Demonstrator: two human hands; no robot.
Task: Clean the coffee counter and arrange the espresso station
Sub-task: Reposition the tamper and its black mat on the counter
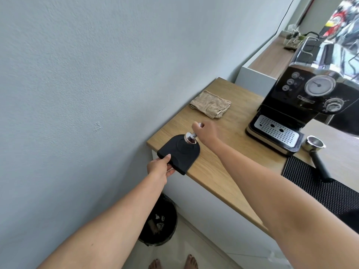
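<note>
Arranging looked about half done. The left hand (pixel 160 167) pinched the edge of the black tamping mat (pixel 182 154), which overhung the table (pixel 233 152) corner. The right hand (pixel 204 130) gripped the tamper (pixel 191 138), its base on the mat. The folded cloth (pixel 210 106) lay aside (wiping seemed finished). The portafilter (pixel 315 150) lay loose, not yet placed.

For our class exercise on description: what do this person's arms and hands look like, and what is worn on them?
The left arm and right arm are bare to the frame edge: no sleeves, gloves, watch or bracelets. The left hand and right hand show no rings.
</note>
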